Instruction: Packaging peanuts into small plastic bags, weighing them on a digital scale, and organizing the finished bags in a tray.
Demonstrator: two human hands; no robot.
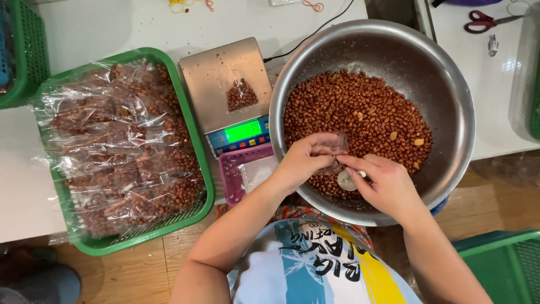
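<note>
Low in the frame's centre, over the steel bowl (450, 84) of peanuts (354, 112), the left hand (306, 160) pinches a small clear bag (332, 147) open while the right hand (382, 183), its grip closed on a spoon (347, 180), seems mid-fill; weighing on the scale (225, 84) likely follows.

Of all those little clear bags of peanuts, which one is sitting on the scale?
The single small bag lying alone on the steel scale. The others are heaped in the green basket, and one more is held by both hands over the metal bowl.
</note>
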